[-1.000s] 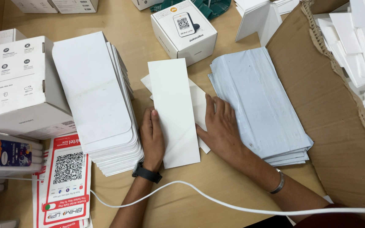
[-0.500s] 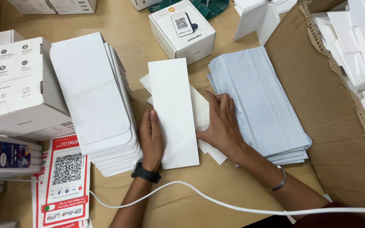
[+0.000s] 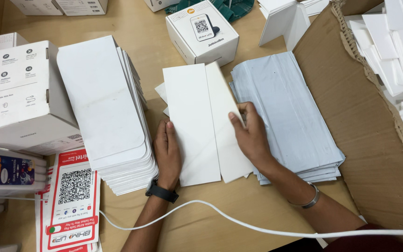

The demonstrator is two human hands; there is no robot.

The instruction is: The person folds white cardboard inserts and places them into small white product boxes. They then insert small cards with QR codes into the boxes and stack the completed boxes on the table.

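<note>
A long white card sheet (image 3: 192, 121) lies on the tan table. My left hand (image 3: 167, 154) rests flat along its left edge, fingers together, a black watch on the wrist. A second white panel (image 3: 227, 130) fans out to the right from under it. My right hand (image 3: 250, 135) presses on that panel's right edge, fingers curled over it, a metal bangle on the wrist. Small white corners stick out behind the sheet at its upper left.
A tall stack of rounded white cards (image 3: 106, 112) stands to the left. A pile of pale blue-grey sheets (image 3: 285, 112) lies to the right. A white cube box (image 3: 201, 32) sits behind, bigger white cartons (image 3: 19, 93) at far left, a cardboard flap (image 3: 364, 121) at right, printed leaflets (image 3: 73, 200) and a white cable (image 3: 239, 224) in front.
My right hand has slid right and up, drawing the second white panel out from under the top sheet. My left hand has stayed on the sheet's left edge.
</note>
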